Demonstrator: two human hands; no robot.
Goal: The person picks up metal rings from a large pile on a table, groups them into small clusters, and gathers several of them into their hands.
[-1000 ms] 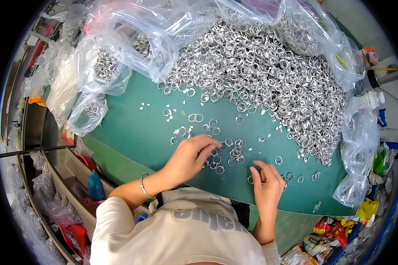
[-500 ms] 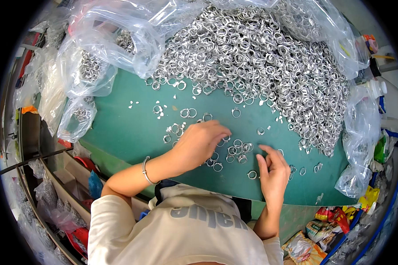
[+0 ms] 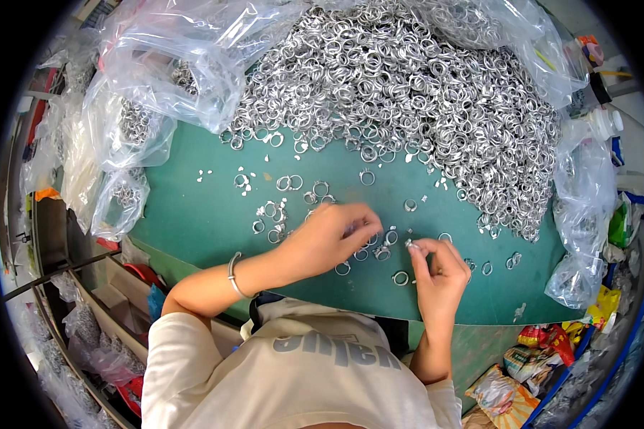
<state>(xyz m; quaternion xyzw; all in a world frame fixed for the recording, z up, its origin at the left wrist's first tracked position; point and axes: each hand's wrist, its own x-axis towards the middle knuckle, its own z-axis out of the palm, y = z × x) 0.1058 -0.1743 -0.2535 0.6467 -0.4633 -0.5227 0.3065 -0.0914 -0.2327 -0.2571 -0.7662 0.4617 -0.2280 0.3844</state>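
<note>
My right hand (image 3: pixel 440 270) pinches a small silver ring (image 3: pixel 410 244) between thumb and fingertips, just above the green tabletop (image 3: pixel 215 214). To its left, my left hand (image 3: pixel 336 232) is curled over several loose rings (image 3: pixel 381 253), its fingertips drawn together and slightly blurred. What those fingertips hold, if anything, I cannot make out. A single ring (image 3: pixel 400 278) lies on the table between the hands, nearer to me. More rings and white chips (image 3: pixel 272 209) are scattered left of my left hand. Farther off, a large heap of silver rings (image 3: pixel 408 93) covers the back of the table.
Clear plastic bags (image 3: pixel 132 136) with rings inside stand at the left edge. Another crumpled clear bag (image 3: pixel 579 214) runs along the right edge, near a white-capped bottle (image 3: pixel 608 124). Open drawers (image 3: pixel 114 293) are at lower left, and colourful packets (image 3: pixel 504 393) at lower right.
My right hand has closed its fingers and now pinches a ring. The left hand has shifted slightly right and nearer to me. The whole view has shifted a little.
</note>
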